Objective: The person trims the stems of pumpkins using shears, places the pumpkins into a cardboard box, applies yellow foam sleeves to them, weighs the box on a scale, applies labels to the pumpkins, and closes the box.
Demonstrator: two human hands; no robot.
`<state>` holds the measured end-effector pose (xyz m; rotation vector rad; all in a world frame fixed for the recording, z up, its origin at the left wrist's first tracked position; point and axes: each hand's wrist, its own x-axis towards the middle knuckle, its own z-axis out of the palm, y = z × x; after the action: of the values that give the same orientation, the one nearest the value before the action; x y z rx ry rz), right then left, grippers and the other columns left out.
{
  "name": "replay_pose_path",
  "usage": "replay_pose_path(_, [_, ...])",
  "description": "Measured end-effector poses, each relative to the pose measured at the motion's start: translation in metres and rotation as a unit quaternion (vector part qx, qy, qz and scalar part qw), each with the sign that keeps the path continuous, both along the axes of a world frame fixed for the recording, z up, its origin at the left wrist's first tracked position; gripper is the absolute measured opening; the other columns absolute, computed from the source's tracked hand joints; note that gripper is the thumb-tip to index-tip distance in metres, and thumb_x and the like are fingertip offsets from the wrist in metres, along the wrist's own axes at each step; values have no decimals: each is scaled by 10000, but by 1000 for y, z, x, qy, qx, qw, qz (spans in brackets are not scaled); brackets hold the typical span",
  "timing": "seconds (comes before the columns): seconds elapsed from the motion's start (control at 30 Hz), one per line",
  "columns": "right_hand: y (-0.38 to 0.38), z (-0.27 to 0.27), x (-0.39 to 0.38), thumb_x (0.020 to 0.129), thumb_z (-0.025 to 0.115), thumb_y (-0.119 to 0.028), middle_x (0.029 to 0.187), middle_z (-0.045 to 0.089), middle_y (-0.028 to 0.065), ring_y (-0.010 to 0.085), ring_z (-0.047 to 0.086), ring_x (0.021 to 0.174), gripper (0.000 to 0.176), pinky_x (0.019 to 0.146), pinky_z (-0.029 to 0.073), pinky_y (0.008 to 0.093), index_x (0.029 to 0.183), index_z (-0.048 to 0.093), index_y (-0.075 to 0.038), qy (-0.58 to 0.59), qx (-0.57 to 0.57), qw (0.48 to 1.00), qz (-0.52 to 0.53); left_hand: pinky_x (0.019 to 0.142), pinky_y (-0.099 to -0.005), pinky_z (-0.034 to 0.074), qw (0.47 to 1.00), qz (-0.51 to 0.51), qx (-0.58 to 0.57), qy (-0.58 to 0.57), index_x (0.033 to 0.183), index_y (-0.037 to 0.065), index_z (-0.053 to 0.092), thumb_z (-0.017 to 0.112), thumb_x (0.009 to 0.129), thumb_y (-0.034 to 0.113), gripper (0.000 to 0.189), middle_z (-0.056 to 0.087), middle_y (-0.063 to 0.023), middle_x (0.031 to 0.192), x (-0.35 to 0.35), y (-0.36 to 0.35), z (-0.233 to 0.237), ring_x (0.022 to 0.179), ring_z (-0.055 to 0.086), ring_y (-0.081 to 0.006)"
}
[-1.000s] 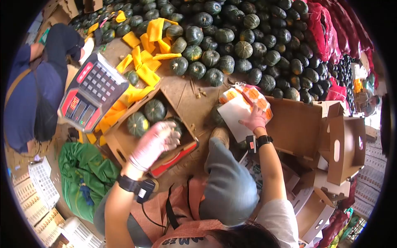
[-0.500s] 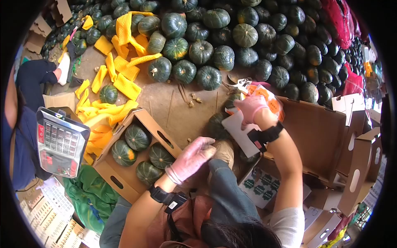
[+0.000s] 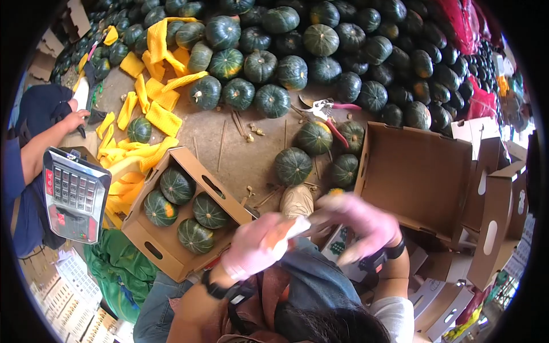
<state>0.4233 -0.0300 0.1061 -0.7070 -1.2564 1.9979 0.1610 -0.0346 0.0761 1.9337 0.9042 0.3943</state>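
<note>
Low in the middle of the view, just above a knee in grey-blue trousers: a small white sheet with orange patches (image 3: 287, 230), smeared by motion. Gripped at its near end by the left hand (image 3: 254, 247), pink-gloved, fingers curled tight around it. Met from the other side by the right hand (image 3: 361, 220), also pink-gloved and badly blurred, fingers stretched toward the sheet's far end; impossible to tell whether closed on it or merely close to it. Black bands on both wrists. Just left of the hands, an open brown cardboard box (image 3: 150, 243) holding four dark green round squashes (image 3: 176, 186) packed side by side. Just beyond the hands, a beige shoe (image 3: 297, 200), then four loose squashes of the same kind (image 3: 293, 166) on the bare brown floor. To the right, a larger brown cardboard carton (image 3: 417, 177), flaps open. Near the loose squashes, pink-handled pruning shears (image 3: 329, 107) lying flat. Across the whole top, a deep pile of green squashes (image 3: 286, 40). Scattered toward the left, yellow foam net sleeves (image 3: 163, 117). At the left edge beside the box, a red and grey weighing scale with a keypad (image 3: 74, 191), with crumpled green cloth (image 3: 114, 268) below it. Far left, a co-worker in dark blue clothing (image 3: 31, 226), one bare hand (image 3: 74, 120) resting by the yellow sleeves.
</note>
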Motion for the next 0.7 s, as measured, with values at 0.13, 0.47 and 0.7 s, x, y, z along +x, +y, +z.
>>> replay_pose_path(0.13, [-8, -16, 39, 822, 687, -129, 995, 622, 96, 160, 593, 936, 438, 837, 477, 301, 1195, 484, -19, -231, -73, 907, -344, 531, -452, 495, 971, -72, -191, 128, 1015, 87, 513, 694, 748, 245, 360, 597, -170, 616, -61, -29, 45, 580, 613, -382])
replay_pose_path(0.47, [-35, -127, 39, 721, 678, -151, 1051, 570, 151, 347, 560, 1011, 428, 862, 474, 422, 1122, 541, -89, -655, 3, 744, -130, 816, -465, 489, 835, -140, -436, 306, 1258, 49, 370, 612, 795, 397, 628, 619, -255, 1014, -78, -133, -103, 904, 622, -413])
replay_pose_path(0.7, [-45, -138, 26, 654, 657, -101, 1066, 554, 83, 278, 520, 1065, 460, 876, 456, 378, 1105, 573, -141, -633, 177, 730, 188, 995, -466, 371, 892, -108, -141, 416, 1404, 115, 279, 616, 774, 413, 774, 338, -222, 1376, -25, -121, -112, 1203, 422, -399])
